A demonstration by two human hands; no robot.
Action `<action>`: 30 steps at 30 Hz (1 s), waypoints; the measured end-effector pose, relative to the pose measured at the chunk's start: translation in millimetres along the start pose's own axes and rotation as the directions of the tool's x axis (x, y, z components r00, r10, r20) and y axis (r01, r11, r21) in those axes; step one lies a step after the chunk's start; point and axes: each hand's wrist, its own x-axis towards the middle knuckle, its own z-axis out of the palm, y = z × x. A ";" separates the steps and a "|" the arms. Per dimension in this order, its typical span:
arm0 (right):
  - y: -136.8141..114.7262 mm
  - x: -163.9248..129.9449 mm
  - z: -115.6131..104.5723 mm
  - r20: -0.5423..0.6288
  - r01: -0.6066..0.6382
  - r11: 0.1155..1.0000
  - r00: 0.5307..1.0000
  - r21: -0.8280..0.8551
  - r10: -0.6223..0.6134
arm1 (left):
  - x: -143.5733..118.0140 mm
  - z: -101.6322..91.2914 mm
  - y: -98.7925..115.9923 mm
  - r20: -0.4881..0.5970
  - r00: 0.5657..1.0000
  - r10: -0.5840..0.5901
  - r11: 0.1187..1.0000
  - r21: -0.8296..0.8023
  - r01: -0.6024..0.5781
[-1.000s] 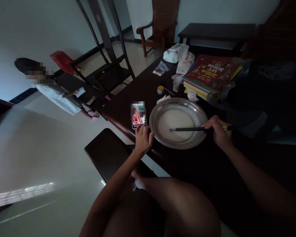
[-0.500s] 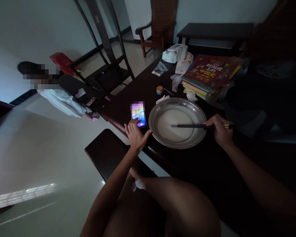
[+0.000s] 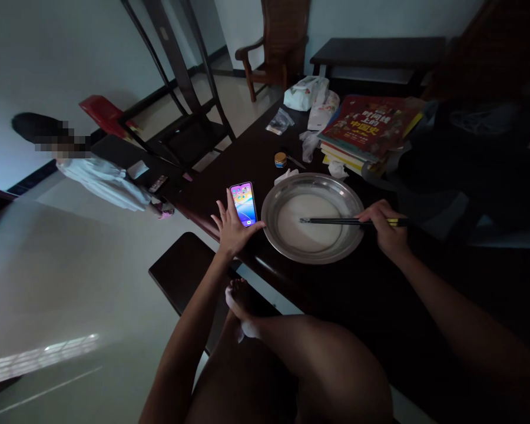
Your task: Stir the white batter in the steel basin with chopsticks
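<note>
Two chopsticks (image 3: 335,221) vanish partly inside right hand (image 3: 386,231); tips blur over basin (image 3: 271,203).

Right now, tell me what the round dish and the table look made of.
Dish: apparently stainless steel, shiny silver rim catching light, holding a pale white liquid. Table: likely dark varnished wood, its glossy rounded edge showing highlights; dim light leaves the grain unclear.

A dim room seen from above a dark table (image 3: 256,153). The person's right hand (image 3: 386,229) grips a pair of dark chopsticks (image 3: 335,221), tips resting in white liquid inside a round metal pan (image 3: 311,252). The left hand (image 3: 232,228) lies spread on the table edge, fingers touching a lit phone (image 3: 243,203) just left of the pan. A stack of books (image 3: 366,129) sits farther back.
</note>
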 end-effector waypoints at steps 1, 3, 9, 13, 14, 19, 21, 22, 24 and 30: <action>1.1 0.4 -0.5 -0.008 -0.012 1.000 1.000 0.011 0.012 | 1.0 0.1 0.2 0.006 1.000 -0.004 1.000 0.000 0.004; 2.4 0.8 -1.4 0.002 -0.026 0.999 1.000 0.018 0.026 | 2.4 0.3 0.9 0.018 1.000 -0.021 1.000 0.007 0.021; -1.1 2.2 -2.6 -0.020 0.001 1.000 1.000 -0.016 -0.001 | 3.9 1.8 3.8 0.018 0.998 -0.053 0.999 0.013 0.053; -3.0 3.5 -3.4 0.042 0.019 1.000 0.999 -0.004 -0.019 | 3.4 3.7 4.2 0.007 0.998 -0.066 0.998 -0.002 0.066; -2.9 4.0 -3.8 0.065 0.023 1.000 0.998 -0.015 -0.022 | 3.1 4.3 4.1 0.002 0.998 -0.067 0.998 -0.012 0.067; -1.0 5.8 -5.2 -0.079 0.010 1.000 0.997 0.007 -0.009 | 1.4 7.1 4.3 -0.003 0.997 -0.073 0.996 -0.054 0.073; -1.1 5.2 -4.9 -0.050 0.023 0.999 0.999 0.038 -0.021 | 0.7 7.8 5.0 0.008 0.997 -0.076 0.996 -0.056 0.076; -1.2 4.8 -4.8 0.009 0.018 0.999 1.000 0.029 -0.019 | 0.3 8.0 5.4 0.009 0.997 -0.076 0.995 -0.057 0.076; -1.2 4.3 -4.9 0.067 0.040 0.999 0.997 -0.005 -0.039 | -0.5 8.6 6.1 0.003 0.997 -0.076 0.995 -0.058 0.076; 0.3 4.8 -5.1 -0.045 -0.021 0.999 0.999 0.041 0.023 | -3.0 11.4 7.0 -0.034 0.998 -0.059 0.997 -0.042 0.058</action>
